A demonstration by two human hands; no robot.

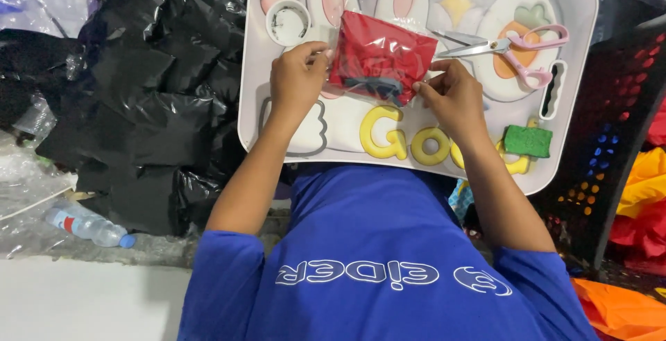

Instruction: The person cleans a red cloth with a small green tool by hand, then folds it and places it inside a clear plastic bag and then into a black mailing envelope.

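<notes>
Left hand (297, 77) fingertips pinch the left edge of a clear plastic packet of red cloth (380, 56); right hand (451, 95) fingers pinch its lower right corner. Packet lies flat on a white lap tray (258, 70). Pink-handled scissors (510, 49) rest just right; green sponge (527, 140) near the tray's front edge.

Bright, even overhead light, soft shadows, sharp focus, mild edge distortion.

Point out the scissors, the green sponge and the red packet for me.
scissors (504, 45): head view, on the pivot.
green sponge (528, 140): head view, middle of its top.
red packet (381, 55): head view, centre of the red part.
</notes>
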